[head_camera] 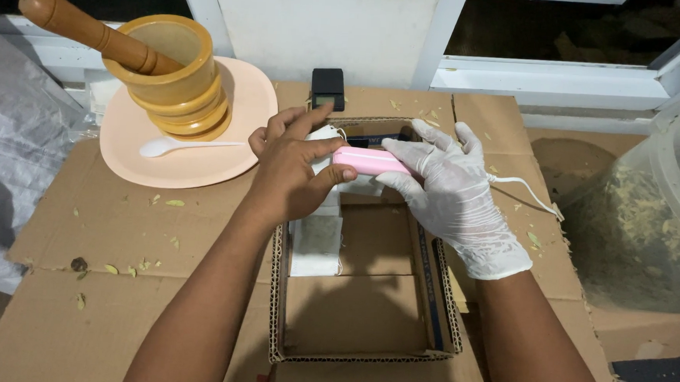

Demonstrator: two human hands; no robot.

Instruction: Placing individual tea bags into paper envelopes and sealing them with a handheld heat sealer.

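Head cam looking straight down at a flattened cardboard sheet [120, 241] used as a work surface, with an open shallow cardboard box [365, 308] sitting in the middle of it. Both hands are up over the far end of that box, sharing a small pink handheld sealer [369, 161], a slim bar-shaped gadget with a white cord [526, 189] trailing off to the right.

Left hand [294, 169] is bare, fingers curled around the left end of the sealer, with the thumb and index finger pinching a small white paper bag [323, 133] right at the tool. Right hand [449, 189] wears a white disposable glove and is closed around the right part of the pink bar, fingers wrapped over the top. So both hands are gripping, neither one is open.

Inside the box, just below the left hand, there's a little stack of filled white tea-bag-style sachets [316, 240] against the left wall.

Off to the upper left sits a peach plate [186, 167] with a wooden mortar [172, 74] on it, wooden pestle [85, 26] leaning in the bowl, and a white plastic spoon [179, 145] lying on the plate beside it. A small black pocket scale [328, 88] is behind the hands. Clear plastic bag of dried leaf bits [649, 215] on the right, and crumbs of the same stuff are scattered around the cardboard.
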